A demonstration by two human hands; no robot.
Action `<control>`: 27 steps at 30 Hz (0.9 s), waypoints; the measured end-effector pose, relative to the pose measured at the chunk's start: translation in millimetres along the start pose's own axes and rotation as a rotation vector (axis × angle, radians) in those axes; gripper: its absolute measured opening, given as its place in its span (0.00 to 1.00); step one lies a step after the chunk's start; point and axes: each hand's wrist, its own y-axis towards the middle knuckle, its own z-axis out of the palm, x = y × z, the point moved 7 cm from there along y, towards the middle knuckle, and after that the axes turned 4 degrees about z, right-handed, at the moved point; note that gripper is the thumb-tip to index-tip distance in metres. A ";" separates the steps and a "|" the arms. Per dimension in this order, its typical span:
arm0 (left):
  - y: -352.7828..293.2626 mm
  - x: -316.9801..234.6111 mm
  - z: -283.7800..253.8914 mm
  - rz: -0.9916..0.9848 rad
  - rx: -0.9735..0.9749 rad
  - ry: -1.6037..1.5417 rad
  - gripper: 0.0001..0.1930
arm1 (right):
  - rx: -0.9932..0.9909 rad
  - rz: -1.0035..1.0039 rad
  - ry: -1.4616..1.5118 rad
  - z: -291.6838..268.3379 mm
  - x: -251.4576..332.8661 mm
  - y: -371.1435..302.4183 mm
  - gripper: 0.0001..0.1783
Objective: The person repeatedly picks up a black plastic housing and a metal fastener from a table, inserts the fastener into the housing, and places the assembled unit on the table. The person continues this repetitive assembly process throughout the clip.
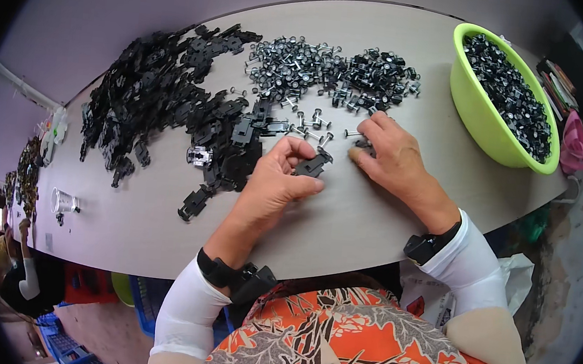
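My left hand (276,180) holds a black plastic toy car chassis (312,166) between thumb and fingers, above the table. To its right, my right hand (396,153) is low over the tabletop with fingers curled. A wheel axle (352,134) sticks out at its fingertips, and a small dark part under the fingers is mostly hidden. Several loose wheel axles (311,122), metal rods with small black wheels, lie just beyond the chassis. Behind them spreads a pile of wheel axles (285,65). A large heap of black chassis (153,84) covers the table on the left.
A lime-green basin (476,119) full of wheel axles stands at the right. A clear plastic cup (65,200) lies on its side at the left of the table (328,235). Another person's arm (28,276) shows at far left, near blue crates (65,343).
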 end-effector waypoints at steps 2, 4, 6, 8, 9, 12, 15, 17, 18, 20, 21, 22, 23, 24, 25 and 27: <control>-0.3 -3.6 2.7 0.054 -0.031 0.109 0.18 | -0.011 -0.015 -0.020 1.9 -3.0 0.1 0.12; -1.5 -4.6 -0.3 -0.024 -0.020 0.016 0.15 | -0.015 -0.026 0.007 0.6 -7.1 0.6 0.11; -0.2 -2.9 -2.3 -0.043 0.030 -0.095 0.10 | 0.020 0.080 0.149 -6.2 -5.8 2.0 0.10; -3.6 -2.9 -3.3 -0.111 0.029 -0.163 0.08 | 0.037 0.103 0.209 -7.0 -4.9 3.2 0.09; -5.3 -2.0 -1.4 -0.148 0.033 -0.197 0.08 | 0.037 0.077 0.197 -6.4 -6.0 2.8 0.08; -5.7 0.4 -2.1 -0.121 -0.019 -0.172 0.09 | 0.027 0.055 0.202 -4.2 -6.7 3.2 0.06; -5.0 4.9 -10.7 -0.092 -0.073 -0.067 0.10 | -0.011 0.097 0.301 -7.2 -7.9 4.6 0.05; -3.2 -0.1 -8.3 -0.033 -0.093 -0.080 0.10 | -0.056 0.104 0.349 -12.1 -9.7 5.0 0.05; -3.0 -1.7 -6.4 -0.008 -0.100 -0.087 0.10 | -0.084 0.096 0.352 -14.8 -11.7 5.1 0.05; -5.5 -12.1 -5.0 0.093 -0.088 0.181 0.09 | -0.121 0.079 0.335 -19.2 -14.2 4.9 0.05; -7.6 -17.1 -5.0 0.143 -0.081 0.316 0.08 | -0.129 0.072 0.319 -18.9 -14.2 4.5 0.05; -9.3 -24.7 -4.6 0.230 -0.061 0.474 0.08 | -0.137 0.064 0.303 -18.9 -14.1 3.9 0.05; -12.5 -28.5 0.1 0.268 -0.001 0.528 0.08 | -0.133 0.075 0.311 -19.4 -14.6 4.0 0.05; -17.8 -31.8 5.0 0.303 0.058 0.582 0.09 | -0.126 0.088 0.321 -19.4 -14.2 3.7 0.05; -22.5 -35.5 11.8 0.339 0.119 0.635 0.09 | -0.120 0.101 0.330 -20.5 -13.7 1.8 0.05; -28.5 -32.9 31.7 0.309 0.294 0.859 0.15 | -0.069 0.109 0.332 -24.4 -8.6 -4.3 0.05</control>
